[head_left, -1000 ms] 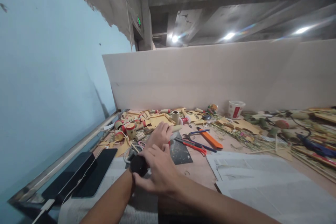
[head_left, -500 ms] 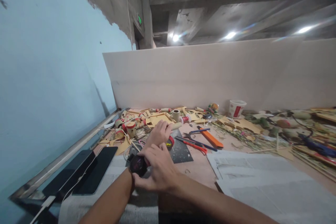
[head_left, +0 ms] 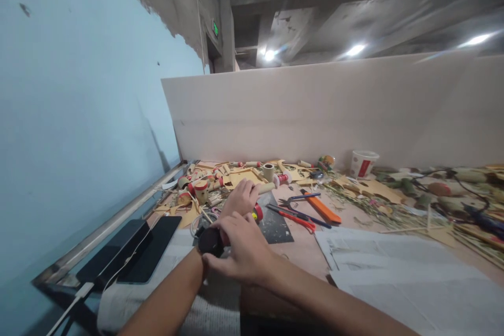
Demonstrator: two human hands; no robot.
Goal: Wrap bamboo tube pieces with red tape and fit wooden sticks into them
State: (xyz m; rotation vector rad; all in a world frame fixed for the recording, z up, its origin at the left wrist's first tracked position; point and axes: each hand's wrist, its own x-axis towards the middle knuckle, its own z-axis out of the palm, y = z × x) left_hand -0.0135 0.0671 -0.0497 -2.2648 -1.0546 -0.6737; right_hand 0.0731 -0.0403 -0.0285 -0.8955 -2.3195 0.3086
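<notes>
Newspaper [head_left: 220, 310], spread nearest us, presumably to guard the worktop [head_left: 303, 254]; print too small to read. Right hand [head_left: 246, 249]: narrow grip, thumb and fingers bracketing the dark wristwatch [head_left: 210, 242], probably to adjust or steady it; we find no legible mark on its face. Left hand [head_left: 240, 199]: stretched forward, presumably to offer the watch wrist; whether its curled grip holds the pale tube [head_left: 266, 187] showing just past the fingers, we cannot tell. Blue-handled pliers [head_left: 305, 197] and orange utility knife [head_left: 323, 209]: to the right, laid, we judge, within reach. Paper cup [head_left: 364, 164]: upright near the partition [head_left: 275, 115]; red label, lettering unreadable. Green sign [head_left: 215, 28]: farthest, wording illegible to us.
</notes>
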